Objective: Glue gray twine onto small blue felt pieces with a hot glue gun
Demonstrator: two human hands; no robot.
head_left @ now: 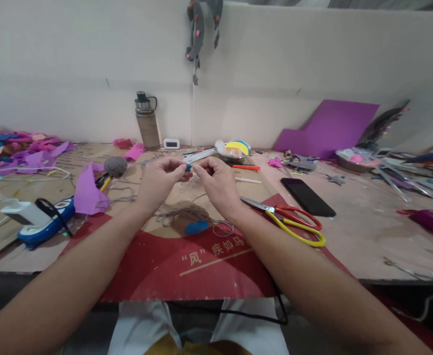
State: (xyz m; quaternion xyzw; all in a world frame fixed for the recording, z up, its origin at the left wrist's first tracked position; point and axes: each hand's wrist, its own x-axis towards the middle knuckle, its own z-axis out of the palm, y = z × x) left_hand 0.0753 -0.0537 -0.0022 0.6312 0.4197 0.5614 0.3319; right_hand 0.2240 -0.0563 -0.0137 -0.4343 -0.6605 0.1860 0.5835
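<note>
Over the middle of the cardboard sheet, my left hand (162, 181) pinches a small blue piece (188, 168) that looks like felt. Close beside it, my right hand (219, 186) is closed with thumb and fingertips together; what it grips is too small to make out. Grey yarn (181, 213) lies in loose loops below the hands. Near it rests a flat blue scrap (196, 227), on the edge of the red printed area. Scissors (285, 219) with one red and one yellow handle lie beside my right forearm, blades towards the hand.
A grey yarn ball (115, 166), a purple scrap (90, 190) and a blue power strip (48, 224) lie to the left. Behind stand a water bottle (148, 123) and a metal bowl (233, 156). A black phone (307, 196) and a purple sheet (331, 128) are at right.
</note>
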